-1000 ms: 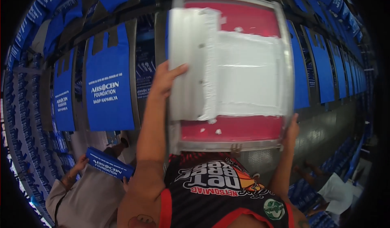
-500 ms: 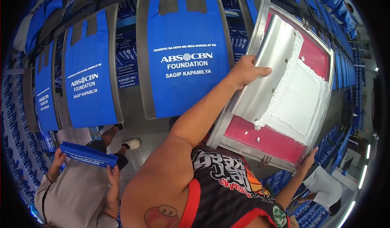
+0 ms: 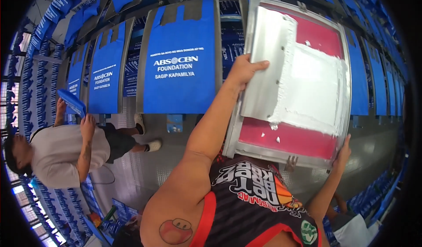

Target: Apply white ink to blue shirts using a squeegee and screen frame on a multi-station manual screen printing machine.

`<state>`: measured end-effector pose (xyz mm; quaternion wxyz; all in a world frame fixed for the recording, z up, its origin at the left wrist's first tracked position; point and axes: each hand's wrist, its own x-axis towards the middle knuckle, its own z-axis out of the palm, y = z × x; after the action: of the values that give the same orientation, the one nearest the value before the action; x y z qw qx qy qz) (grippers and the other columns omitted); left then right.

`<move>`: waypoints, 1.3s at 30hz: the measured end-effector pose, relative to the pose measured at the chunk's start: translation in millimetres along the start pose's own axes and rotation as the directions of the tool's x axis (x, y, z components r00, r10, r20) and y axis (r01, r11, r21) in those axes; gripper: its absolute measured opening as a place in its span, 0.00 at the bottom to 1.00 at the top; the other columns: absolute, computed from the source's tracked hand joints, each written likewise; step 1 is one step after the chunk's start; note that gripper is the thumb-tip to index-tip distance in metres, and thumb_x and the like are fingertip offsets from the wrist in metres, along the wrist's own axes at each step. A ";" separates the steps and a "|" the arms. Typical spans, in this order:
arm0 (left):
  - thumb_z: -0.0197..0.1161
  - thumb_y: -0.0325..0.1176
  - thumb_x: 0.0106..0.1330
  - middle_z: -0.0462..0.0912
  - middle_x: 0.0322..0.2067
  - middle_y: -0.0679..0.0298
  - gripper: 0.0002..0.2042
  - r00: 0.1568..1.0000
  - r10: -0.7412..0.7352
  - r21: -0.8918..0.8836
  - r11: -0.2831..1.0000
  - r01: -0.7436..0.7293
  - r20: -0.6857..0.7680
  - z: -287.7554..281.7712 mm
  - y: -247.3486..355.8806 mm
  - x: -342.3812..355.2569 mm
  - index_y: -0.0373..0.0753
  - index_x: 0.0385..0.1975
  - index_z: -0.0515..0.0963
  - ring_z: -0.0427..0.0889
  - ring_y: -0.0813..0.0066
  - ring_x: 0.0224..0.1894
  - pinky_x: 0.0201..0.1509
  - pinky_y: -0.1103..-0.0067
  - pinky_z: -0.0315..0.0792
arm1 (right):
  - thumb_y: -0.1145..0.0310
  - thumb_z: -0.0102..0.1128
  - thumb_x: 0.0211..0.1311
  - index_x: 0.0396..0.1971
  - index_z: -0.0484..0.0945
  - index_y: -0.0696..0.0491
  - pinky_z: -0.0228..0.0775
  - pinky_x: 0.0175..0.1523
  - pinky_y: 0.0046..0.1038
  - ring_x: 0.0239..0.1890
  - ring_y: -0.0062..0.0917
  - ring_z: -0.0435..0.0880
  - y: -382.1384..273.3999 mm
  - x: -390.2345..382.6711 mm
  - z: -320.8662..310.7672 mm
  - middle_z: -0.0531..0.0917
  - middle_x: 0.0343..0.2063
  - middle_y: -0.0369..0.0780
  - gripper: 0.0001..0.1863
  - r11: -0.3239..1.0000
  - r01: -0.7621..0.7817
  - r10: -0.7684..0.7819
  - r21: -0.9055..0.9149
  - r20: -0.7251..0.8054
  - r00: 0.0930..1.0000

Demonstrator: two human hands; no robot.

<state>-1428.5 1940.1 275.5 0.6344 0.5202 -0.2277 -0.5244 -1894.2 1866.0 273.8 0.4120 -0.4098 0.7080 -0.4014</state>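
A screen printing frame (image 3: 348, 84) with metal sides and a red-pink mesh is held up in front of my chest. White paste covers a rectangle in its middle and lies thick along a wide metal squeegee (image 3: 267, 66) resting on the mesh's left side. My left hand (image 3: 244, 73) grips the left edge, its thumb over the squeegee; the other fingers are hidden behind. At the lower right corner, my right hand (image 3: 343, 153) holds the frame's edge. Just left of the frame, a blue bag (image 3: 178, 91) with white print lies flat on a grey board.
More blue bags (image 3: 105, 88) lie on boards in rows to both sides. A person (image 3: 70, 152) at the left handles a folded blue bag (image 3: 72, 102). Another person in a white top (image 3: 351, 231) is at the lower right. Grey metal flooring (image 3: 132, 170) runs below the boards.
The frame and squeegee sit further left in view and more upright, both hands still on them. The view has turned, and the person at the left shows more fully.
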 end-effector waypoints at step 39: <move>0.69 0.31 0.56 0.80 0.40 0.49 0.24 0.879 0.030 0.069 0.998 0.003 -0.475 -293.1 120.3 -114.8 0.25 0.49 0.70 0.83 0.58 0.39 0.44 0.67 0.79 | 0.38 0.57 0.57 0.27 0.81 0.64 0.69 0.37 0.33 0.27 0.28 0.78 -32.9 -176.5 245.4 0.81 0.22 0.45 0.36 0.941 0.121 0.006 -0.315 0.376 0.927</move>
<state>-1172.1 2156.2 309.1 0.6566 0.6527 -0.0863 -0.3680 -1604.8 1958.9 265.6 0.4510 -0.5628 0.6622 -0.2033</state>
